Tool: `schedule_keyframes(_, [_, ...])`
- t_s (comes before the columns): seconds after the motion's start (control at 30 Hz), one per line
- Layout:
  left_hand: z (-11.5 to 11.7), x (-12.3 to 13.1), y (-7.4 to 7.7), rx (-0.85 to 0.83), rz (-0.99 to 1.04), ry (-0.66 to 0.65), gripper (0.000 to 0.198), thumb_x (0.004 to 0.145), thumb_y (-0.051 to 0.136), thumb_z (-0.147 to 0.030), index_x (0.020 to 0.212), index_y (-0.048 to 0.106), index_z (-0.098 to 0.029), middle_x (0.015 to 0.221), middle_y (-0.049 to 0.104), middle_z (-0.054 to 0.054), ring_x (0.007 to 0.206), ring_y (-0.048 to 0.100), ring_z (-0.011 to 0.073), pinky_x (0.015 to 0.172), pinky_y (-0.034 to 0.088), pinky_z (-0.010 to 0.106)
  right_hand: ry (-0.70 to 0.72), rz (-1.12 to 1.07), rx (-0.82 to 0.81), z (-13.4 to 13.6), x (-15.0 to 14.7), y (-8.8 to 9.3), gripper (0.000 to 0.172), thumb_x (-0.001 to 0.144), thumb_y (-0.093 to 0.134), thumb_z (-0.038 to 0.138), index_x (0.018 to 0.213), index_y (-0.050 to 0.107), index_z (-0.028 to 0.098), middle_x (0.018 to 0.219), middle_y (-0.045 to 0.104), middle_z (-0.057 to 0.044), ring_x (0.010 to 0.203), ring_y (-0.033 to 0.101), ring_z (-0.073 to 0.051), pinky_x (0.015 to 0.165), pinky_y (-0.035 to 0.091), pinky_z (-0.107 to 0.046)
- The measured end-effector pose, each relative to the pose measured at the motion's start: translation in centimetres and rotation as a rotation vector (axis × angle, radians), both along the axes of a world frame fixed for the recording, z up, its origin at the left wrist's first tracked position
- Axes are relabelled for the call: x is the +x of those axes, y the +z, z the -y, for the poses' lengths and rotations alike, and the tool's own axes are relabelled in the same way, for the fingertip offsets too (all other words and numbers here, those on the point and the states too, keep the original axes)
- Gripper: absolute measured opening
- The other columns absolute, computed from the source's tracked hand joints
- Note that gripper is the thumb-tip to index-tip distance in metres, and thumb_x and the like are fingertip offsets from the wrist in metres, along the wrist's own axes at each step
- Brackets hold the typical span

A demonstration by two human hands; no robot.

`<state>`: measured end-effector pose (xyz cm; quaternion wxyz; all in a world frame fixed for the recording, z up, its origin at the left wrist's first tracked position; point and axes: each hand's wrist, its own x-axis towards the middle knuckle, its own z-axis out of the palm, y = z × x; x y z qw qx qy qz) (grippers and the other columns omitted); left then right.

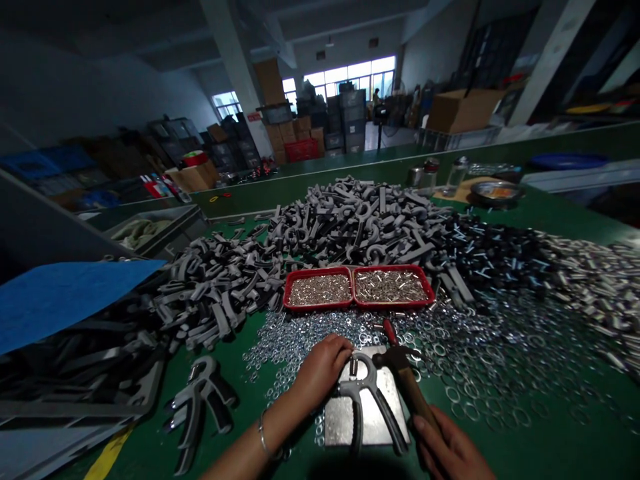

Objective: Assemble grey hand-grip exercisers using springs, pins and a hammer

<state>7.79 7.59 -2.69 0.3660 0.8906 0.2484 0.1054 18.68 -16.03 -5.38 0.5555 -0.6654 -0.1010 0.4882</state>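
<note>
My left hand (327, 363) is closed at the upper left of a grey hand grip exerciser (367, 385), its fingertips against the grip's top. The grip lies on a shiny metal plate (340, 423), with its two black-padded handles pointing towards me. My right hand (445, 443) is wrapped round the wooden handle of a hammer (413, 390). The hammer's head is beside the grip's curved top, over the plate's right edge. Another grip with a spring (203, 400) lies on the green table at the left.
Two red trays (319, 289) (393, 287) hold small metal parts. Behind them rises a heap of grey handles (350, 220). Washers (290, 340), rings (480, 380) and metal cylinders (600, 280) spread over the table. A crate of dark parts (150, 393) stands at the left.
</note>
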Motion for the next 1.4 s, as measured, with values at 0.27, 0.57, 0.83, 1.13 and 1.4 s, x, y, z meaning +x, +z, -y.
schedule_keyframes(0.27, [0.2,0.5,0.2,0.215,-0.194,-0.052,0.017,0.095,0.05,-0.021,0.093,0.067,-0.019,0.095,0.07,0.004,0.089,0.065,0.0192,0.08,0.047,0.027,0.009,-0.004,0.043,-0.1,0.1,-0.6,0.046,0.075,0.068,0.066,0.088,0.056,0.024,0.06,0.042,0.008,0.054,0.046,-0.012,0.049,0.034,-0.021])
schedule_keyframes(0.57, [0.5,0.8,0.5,0.365,-0.254,-0.096,0.017,0.096,0.05,-0.021,0.092,0.067,-0.019,0.092,0.069,0.005,0.086,0.064,0.0214,0.08,0.047,0.031,-0.015,-0.012,0.029,-0.1,0.0,0.2,0.043,0.076,0.068,0.064,0.087,0.056,0.024,0.064,0.047,0.006,0.054,0.047,-0.012,0.05,0.036,-0.022])
schedule_keyframes(0.83, [1.8,0.9,-1.0,0.641,-0.246,-0.29,0.022,0.093,0.043,-0.004,0.092,0.063,-0.013,0.091,0.064,0.012,0.092,0.06,0.0272,0.095,0.043,0.046,0.063,0.05,-0.023,0.2,-0.1,-0.3,0.045,0.079,0.061,0.068,0.089,0.057,0.024,0.059,0.049,0.006,0.05,0.048,-0.013,0.043,0.032,-0.021])
schedule_keyframes(1.13, [2.8,-2.0,0.6,0.455,-0.108,-0.038,0.019,0.097,0.05,-0.023,0.115,0.056,-0.018,0.109,0.063,0.01,0.102,0.057,0.0256,0.093,0.047,0.044,0.521,0.642,-0.008,-0.2,4.6,5.8,0.035,0.096,0.043,0.052,0.106,0.064,0.026,0.098,0.073,-0.008,0.089,0.067,-0.026,0.081,0.051,-0.035])
schedule_keyframes(1.4, [4.8,-3.9,-0.2,0.467,-0.231,-0.105,0.015,0.096,0.05,-0.018,0.103,0.063,-0.018,0.105,0.063,0.007,0.102,0.055,0.0273,0.094,0.046,0.046,0.747,0.939,-0.145,-5.0,5.4,7.3,0.032,0.096,0.042,0.047,0.093,0.063,0.022,0.084,0.074,-0.009,0.072,0.068,-0.025,0.067,0.048,-0.034])
